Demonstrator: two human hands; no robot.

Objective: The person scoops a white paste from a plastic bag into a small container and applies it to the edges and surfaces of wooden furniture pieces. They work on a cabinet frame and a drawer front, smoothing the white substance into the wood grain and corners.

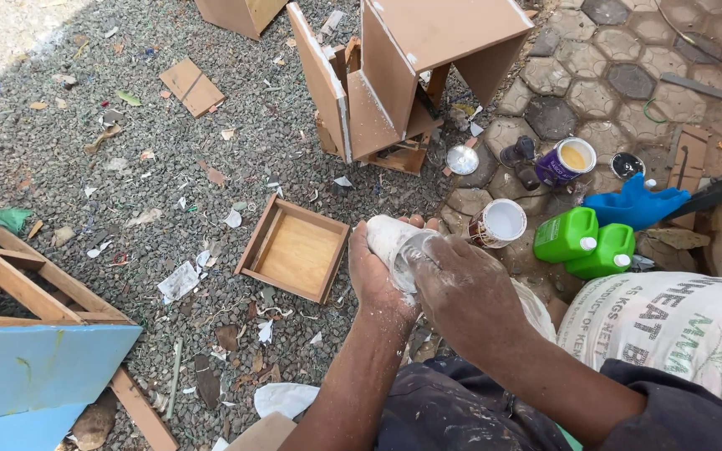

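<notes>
Both my hands meet in front of me around a white, powder-covered plastic bottle. My left hand grips its body from below. My right hand closes over its clear neck end. Both hands are dusted white. An open can of white paste stands just beyond my right hand on the paving.
A shallow wooden drawer box lies on the gravel to the left. Two green jugs, a blue glove, a purple can of yellow liquid, a round lid, a wooden cabinet piece, a white sack and a blue panel surround me.
</notes>
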